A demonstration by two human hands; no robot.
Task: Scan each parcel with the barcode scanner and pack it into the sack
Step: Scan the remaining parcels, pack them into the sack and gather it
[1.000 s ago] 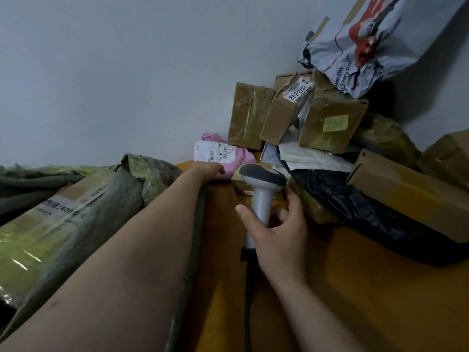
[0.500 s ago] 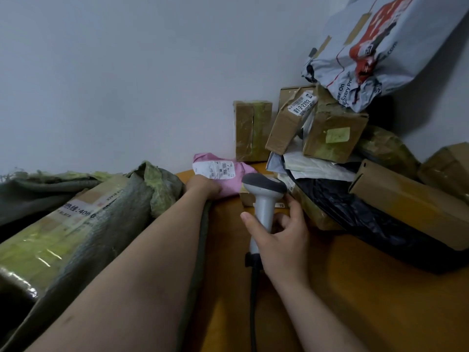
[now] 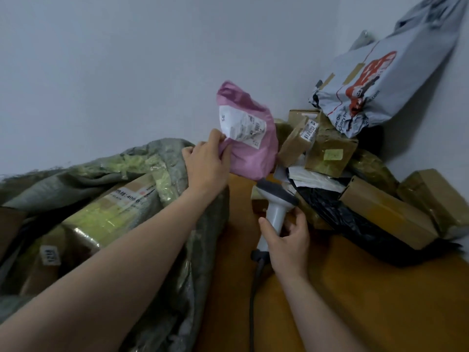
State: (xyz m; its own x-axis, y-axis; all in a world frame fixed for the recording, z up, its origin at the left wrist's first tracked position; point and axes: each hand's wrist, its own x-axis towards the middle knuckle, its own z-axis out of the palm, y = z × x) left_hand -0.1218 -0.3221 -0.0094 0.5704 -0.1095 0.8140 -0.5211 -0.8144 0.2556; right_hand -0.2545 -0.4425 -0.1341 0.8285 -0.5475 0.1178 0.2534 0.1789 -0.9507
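Held up off the counter (image 3: 355, 301) by the left hand (image 3: 206, 165), just above and left of the barcode scanner (image 3: 275, 199): a pink parcel (image 3: 250, 148), a soft poly mailer with a white label (image 3: 241, 124) turned toward the camera. Left fingers (image 3: 215, 138) pinched closed on the mailer's lower left edge, thumb over the label's corner. Right hand (image 3: 286, 240) wrapped around the scanner's grey handle, fingers closed on it, head aimed up toward the mailer. Probably light and floppy, judging by the sag and creases of the film; likely slick too, so prone to slipping from a thin pinch. Best gripped where the contents bulk out, near the middle or lower edge, well clear of the barcode. Label visibly curled and wrinkled, so likely in need of flattening for a clean read. Open sack (image 3: 162, 158) just left, already holding boxes, close enough for a short drop. No sign of fragility, though contents hidden.
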